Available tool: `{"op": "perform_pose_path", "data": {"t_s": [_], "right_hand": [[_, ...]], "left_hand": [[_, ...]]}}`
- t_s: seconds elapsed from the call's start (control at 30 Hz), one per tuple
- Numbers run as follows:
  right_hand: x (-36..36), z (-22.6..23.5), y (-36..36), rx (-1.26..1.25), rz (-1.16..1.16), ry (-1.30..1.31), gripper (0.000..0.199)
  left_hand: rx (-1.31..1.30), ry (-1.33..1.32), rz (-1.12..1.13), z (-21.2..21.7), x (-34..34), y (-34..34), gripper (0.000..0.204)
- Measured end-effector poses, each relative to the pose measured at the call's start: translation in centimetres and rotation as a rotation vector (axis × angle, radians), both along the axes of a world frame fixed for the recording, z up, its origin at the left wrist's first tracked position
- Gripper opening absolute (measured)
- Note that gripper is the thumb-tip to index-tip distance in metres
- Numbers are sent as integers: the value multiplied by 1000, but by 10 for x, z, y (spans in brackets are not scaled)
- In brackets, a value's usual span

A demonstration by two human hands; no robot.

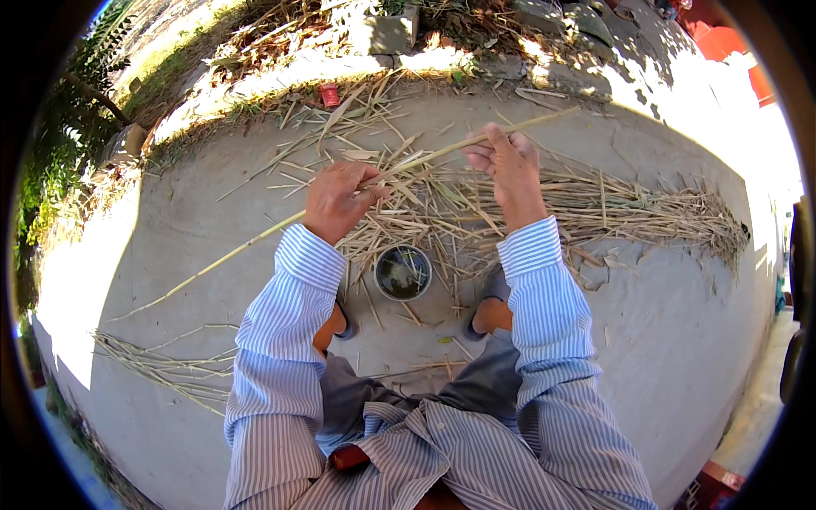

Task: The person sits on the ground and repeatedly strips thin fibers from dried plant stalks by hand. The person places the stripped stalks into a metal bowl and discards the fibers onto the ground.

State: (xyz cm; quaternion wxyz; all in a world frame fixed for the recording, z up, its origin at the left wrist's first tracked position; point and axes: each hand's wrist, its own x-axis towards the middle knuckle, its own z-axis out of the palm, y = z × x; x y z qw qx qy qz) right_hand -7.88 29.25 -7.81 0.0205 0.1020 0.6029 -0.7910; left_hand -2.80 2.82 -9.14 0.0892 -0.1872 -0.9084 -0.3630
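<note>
A long, thin, pale-green stalk (246, 245) runs slantwise across the view, its thin end low at the left and its other end high at the right. My left hand (338, 197) is closed around it near the middle. Farther right, my right hand (508, 163) pinches the same stalk between thumb and fingers, close to its upper end. Below the hands, cut stalk pieces and dry husks (395, 223) lie scattered on the concrete. A round bowl (404, 273) with dark liquid and floating bits stands between my feet.
A big bundle of dry stalks (629, 208) lies to the right. Several thin stripped stalks (174, 367) rest at the lower left. A small red packet (330, 95) lies beyond the scraps, near stone blocks (384, 32) and leaf litter along the far edge.
</note>
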Motion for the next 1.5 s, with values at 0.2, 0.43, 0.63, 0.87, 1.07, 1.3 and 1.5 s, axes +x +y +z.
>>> {"op": "perform_pose_path", "data": {"t_s": [0.2,0.43,0.63,0.87,1.07,1.3,1.5], "right_hand": [[-4,3,3,4,-2,6,34],[-9,-3,7,18,-7,27,33],[-16,-14,27,80,-63,-9,32],[-14,-9,26,29,-106,-1,32],[-15,-15,14,-97,-114,-23,36],[-19,-12,18,-89,-163,-47,37],[-17,-11,11,-80,-168,-48,36]], "left_hand": [[259,-199,132,-16,2,4,21],[601,-410,188,-20,-2,3,13],[967,-224,488,1,-22,-74,22],[-380,339,403,16,-8,-46,24],[-186,305,-9,14,-6,2,25],[161,172,119,-6,-5,-22,18],[630,30,432,3,-24,-54,18]]}}
